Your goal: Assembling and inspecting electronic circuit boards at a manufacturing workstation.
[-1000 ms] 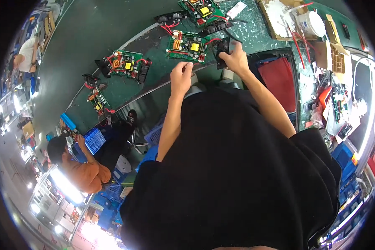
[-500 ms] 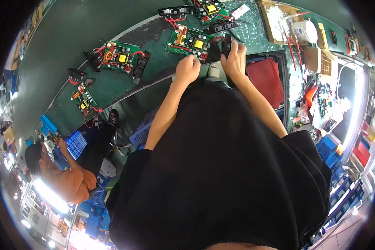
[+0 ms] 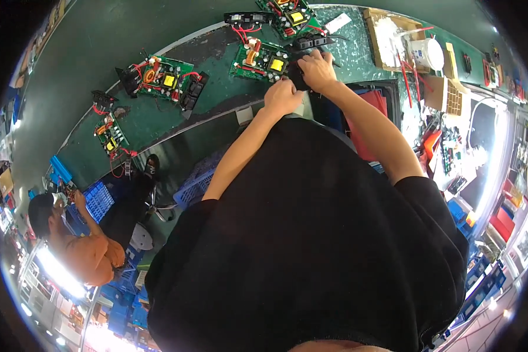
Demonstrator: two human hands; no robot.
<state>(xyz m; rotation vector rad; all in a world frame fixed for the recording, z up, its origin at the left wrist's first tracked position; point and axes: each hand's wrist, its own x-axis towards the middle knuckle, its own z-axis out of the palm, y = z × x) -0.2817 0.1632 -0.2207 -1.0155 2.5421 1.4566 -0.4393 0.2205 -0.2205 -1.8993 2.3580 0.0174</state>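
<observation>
In front of me on the green bench lies a green circuit board [image 3: 258, 60] with a yellow transformer, wired in red to a black socket panel [image 3: 248, 18] at its far side. My left hand [image 3: 283, 97] is closed at the board's near right corner; what its fingers pinch is hidden. My right hand [image 3: 318, 71] curls over a dark end panel [image 3: 295, 73] beside the board, which it mostly covers. Just beyond my right hand is another black socket panel [image 3: 314, 43], next to a second circuit board [image 3: 290, 19].
More wired boards [image 3: 165, 78] [image 3: 111, 136] lie to the left. An open drawer with red sheets [image 3: 361, 144] is below my right forearm. A cardboard tray [image 3: 387, 44], white tub [image 3: 428, 54] and divided box [image 3: 446, 94] stand right. A person in orange [image 3: 91, 258] works at lower left.
My right hand has turned inward and lowered the dark end panel toward the board. My left hand has shifted right, bringing the two hands closer together.
</observation>
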